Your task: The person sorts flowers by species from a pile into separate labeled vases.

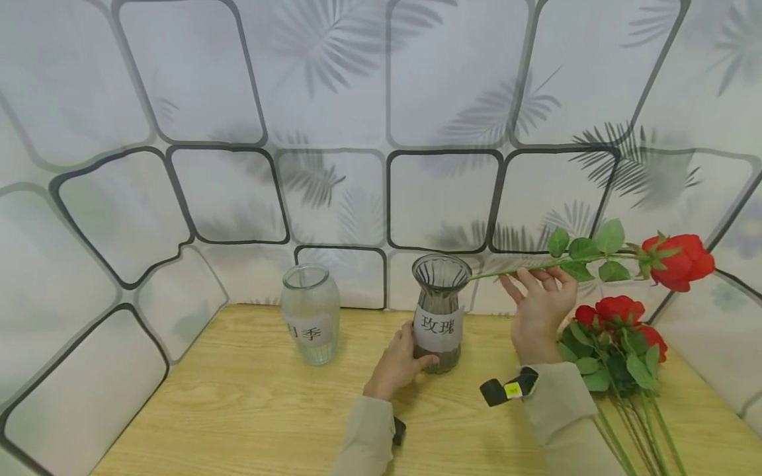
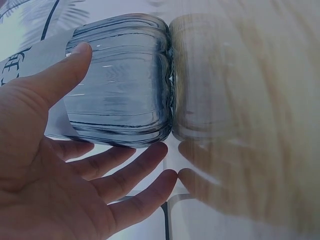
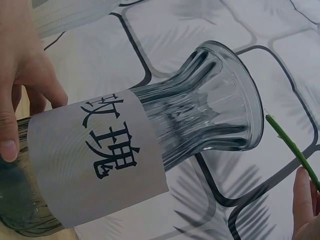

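Note:
A grey ribbed glass vase (image 1: 442, 301) with a flared mouth stands upright, a paper label (image 3: 100, 160) round its body. My left hand (image 1: 400, 360) grips it low down, thumb (image 2: 75, 67) on the glass and fingers along the other side. To the right of the vase, my right hand (image 1: 543, 307) holds a red rose (image 1: 678, 262) by its green stem (image 1: 512, 270). The rose lies almost level, bloom to the right. In the right wrist view the cut stem end (image 3: 280, 129) is just outside the vase's rim, and only part of the right hand shows.
Left of the grey vase stands a clear glass vase (image 1: 311, 297), also labelled. Several red roses (image 1: 619, 317) with leaves lie on the right of the wooden table (image 1: 238, 396). A patterned wall covering (image 1: 333, 198) rises behind the table.

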Demonstrator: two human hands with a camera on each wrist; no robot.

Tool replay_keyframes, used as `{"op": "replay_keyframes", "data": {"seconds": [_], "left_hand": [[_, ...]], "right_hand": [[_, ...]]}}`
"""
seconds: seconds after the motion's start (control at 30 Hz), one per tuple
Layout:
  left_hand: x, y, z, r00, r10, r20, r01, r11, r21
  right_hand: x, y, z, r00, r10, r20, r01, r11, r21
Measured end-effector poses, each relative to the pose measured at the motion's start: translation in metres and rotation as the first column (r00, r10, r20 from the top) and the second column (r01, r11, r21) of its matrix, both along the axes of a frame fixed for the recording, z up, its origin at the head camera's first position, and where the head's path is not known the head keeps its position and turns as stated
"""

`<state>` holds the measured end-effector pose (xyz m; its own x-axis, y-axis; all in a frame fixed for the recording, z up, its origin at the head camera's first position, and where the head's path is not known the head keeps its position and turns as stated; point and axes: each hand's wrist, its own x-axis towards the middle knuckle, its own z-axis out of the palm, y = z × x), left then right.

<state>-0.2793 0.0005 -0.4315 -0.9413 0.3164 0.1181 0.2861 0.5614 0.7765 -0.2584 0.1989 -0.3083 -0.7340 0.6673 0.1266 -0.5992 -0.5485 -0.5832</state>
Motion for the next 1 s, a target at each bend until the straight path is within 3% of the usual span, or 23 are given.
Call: {"op": "replay_keyframes", "data": {"seconds": [0.27,0.43,0.5,0.7,0.87,1.0], "left_hand": [[0.0,-0.001,0.001,1.0,0.002,-0.007,-0.003,1.0,-0.011],[0.0,-0.001,0.001,1.0,-0.005,-0.011,0.005,1.0,-0.01],[0.0,0.0,0.0,1.0,-0.008,-0.013,0.008,1.0,-0.009],[0.0,-0.001,0.0,1.0,-0.005,-0.014,0.005,1.0,-0.007],[-0.001,-0.001,0.0,1.0,-0.002,-0.008,0.002,1.0,-0.01],[0.0,-0.001,0.0,1.0,-0.005,0.008,0.005,1.0,-0.001]], "right_hand": [[-0.008,-0.011,-0.001,0.998,-0.049,-0.024,0.052,0.988,0.142],[-0.012,-0.017,-0.003,0.996,-0.075,-0.056,0.087,0.959,0.268],[-0.013,-0.02,-0.004,0.994,-0.093,-0.049,0.105,0.925,0.365],[-0.017,-0.026,-0.009,0.989,-0.142,-0.042,0.143,0.836,0.53],[-0.02,-0.03,-0.012,0.966,-0.257,0.011,0.182,0.715,0.675],[-0.02,-0.032,-0.015,0.962,-0.271,0.026,0.156,0.626,0.764]]}}
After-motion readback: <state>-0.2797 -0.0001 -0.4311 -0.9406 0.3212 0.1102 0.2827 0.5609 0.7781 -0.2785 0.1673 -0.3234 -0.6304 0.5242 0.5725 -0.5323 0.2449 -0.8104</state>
